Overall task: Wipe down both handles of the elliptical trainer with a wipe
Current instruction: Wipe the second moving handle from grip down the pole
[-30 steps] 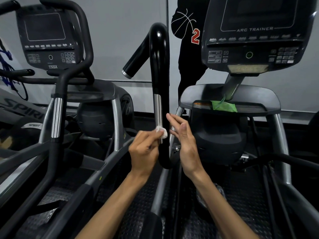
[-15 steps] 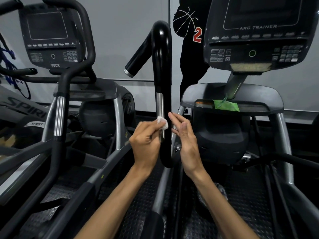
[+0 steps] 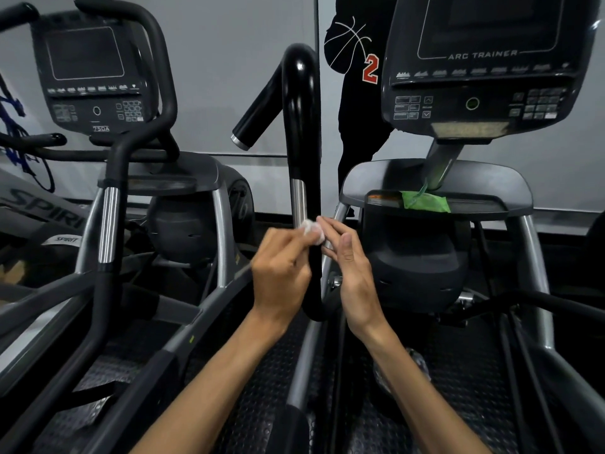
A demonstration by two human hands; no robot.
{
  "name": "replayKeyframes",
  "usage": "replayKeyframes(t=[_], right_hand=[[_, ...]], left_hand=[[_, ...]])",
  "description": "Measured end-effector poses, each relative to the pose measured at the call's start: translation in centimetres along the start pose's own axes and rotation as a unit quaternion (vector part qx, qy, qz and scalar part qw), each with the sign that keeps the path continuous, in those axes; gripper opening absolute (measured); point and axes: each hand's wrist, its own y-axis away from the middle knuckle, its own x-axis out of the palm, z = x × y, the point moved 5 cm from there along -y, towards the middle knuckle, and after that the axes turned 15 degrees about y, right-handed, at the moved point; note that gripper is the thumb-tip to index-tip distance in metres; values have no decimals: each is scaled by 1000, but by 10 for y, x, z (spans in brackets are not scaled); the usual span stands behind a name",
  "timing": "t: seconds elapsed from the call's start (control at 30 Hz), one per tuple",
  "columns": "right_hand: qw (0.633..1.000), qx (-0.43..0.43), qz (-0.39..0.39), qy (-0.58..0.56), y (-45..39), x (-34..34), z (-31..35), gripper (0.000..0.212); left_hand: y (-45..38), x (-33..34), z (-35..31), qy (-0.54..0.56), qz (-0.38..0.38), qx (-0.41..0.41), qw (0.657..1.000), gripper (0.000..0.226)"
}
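Centrally, left hand point(image 3: 281, 276) pinching white wipe point(image 3: 312, 231) against black handle point(image 3: 301, 132); right hand point(image 3: 352, 270) relaxed beside. Rightward, green packet point(image 3: 425, 201) under console point(image 3: 484, 60).

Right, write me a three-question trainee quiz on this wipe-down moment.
1. True or false: the left hand pinches the white wipe.
2. The wipe sits against which part of the black handle? A) top bend B) silver band C) end cap
3. Fill in: the green packet lies on the tray under the ___ Trainer console.

Key: 1 true; 2 B; 3 Arc.
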Motion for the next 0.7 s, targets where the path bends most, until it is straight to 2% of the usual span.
replayKeyframes(t=[0.1, 0.23, 0.3, 0.37, 0.5, 0.57, 0.63, 0.7], right_hand=[[1000, -4, 2, 3, 1, -1, -1, 72], [1000, 1, -5, -2, 0, 2, 0, 59], [1000, 4, -8, -9, -1, 2, 0, 52], [1000, 5, -8, -5, -1, 0, 1, 55], [1000, 6, 1, -8, -1, 0, -1, 54], [1000, 3, 0, -7, 0, 2, -1, 54], [1000, 5, 0, -11, 1, 3, -2, 55], [1000, 2, 1, -14, 1, 2, -2, 57]], left_hand=[[1, -12, 12, 8, -9, -31, 999, 25], [-37, -14, 11, 43, -59, -44, 996, 17], [-37, -7, 1, 45, -59, -23, 997, 19], [-20, -5, 1, 46, -53, -27, 997, 18], [2, -15, 25, 107, -41, -175, 978, 35], [-8, -15, 36, 148, -52, -250, 955, 29], [-21, -12, 42, 189, -82, -284, 937, 17], [-20, -9, 46, 218, -103, -292, 925, 19]])
